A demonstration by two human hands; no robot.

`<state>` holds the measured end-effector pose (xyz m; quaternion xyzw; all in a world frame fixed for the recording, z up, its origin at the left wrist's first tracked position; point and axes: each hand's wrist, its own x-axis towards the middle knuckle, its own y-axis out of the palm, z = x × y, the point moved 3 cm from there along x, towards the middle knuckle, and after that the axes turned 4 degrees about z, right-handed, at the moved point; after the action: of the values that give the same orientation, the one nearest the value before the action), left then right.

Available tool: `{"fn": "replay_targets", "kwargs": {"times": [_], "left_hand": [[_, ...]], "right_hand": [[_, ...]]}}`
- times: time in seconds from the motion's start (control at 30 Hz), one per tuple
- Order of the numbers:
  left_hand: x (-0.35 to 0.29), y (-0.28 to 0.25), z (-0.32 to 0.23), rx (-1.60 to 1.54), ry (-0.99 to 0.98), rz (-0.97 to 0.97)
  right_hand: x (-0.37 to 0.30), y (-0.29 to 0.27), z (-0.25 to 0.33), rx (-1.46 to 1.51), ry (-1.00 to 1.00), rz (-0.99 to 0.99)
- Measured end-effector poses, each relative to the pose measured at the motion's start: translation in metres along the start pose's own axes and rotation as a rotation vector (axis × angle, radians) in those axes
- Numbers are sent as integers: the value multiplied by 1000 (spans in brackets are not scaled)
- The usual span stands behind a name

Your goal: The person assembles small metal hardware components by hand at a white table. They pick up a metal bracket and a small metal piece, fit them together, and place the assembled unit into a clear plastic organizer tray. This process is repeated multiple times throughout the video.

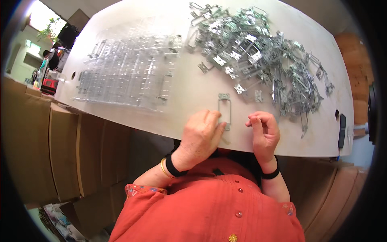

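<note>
A narrow rectangular metal wire bracket (230, 111), with a flat punched plate at each end, lies near the table's front edge. My left hand (201, 135) is at its left side, its bent fingers and thumb closing around the left rail and lower corner. The fingertips partly hide that side. To the right of the bracket my right hand (265, 133) is raised, apart from it, with fingers curled in and the thumb against them. Anything small between those fingertips cannot be made out. A loose small metal plate (259, 96) lies just beyond my right hand.
A large heap of similar metal brackets (250, 52) covers the far right of the white table (189, 97). Clear plastic trays (125, 72) with metal parts lie on the left. A dark bar-shaped object (342, 131) lies at the right edge. Cardboard boxes (64, 149) stand below left.
</note>
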<state>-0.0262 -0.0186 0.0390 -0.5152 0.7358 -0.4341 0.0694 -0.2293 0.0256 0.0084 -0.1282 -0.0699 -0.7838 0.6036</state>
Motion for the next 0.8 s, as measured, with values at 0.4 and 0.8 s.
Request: {"fn": "replay_targets", "kwargs": {"times": [0.4, 0.8], "left_hand": [[2, 25, 11, -122, -74, 188], [11, -63, 15, -217, -28, -28]], "right_hand": [[-4, -2, -11, 25, 37, 4], [3, -5, -22, 53, 109, 19]]}}
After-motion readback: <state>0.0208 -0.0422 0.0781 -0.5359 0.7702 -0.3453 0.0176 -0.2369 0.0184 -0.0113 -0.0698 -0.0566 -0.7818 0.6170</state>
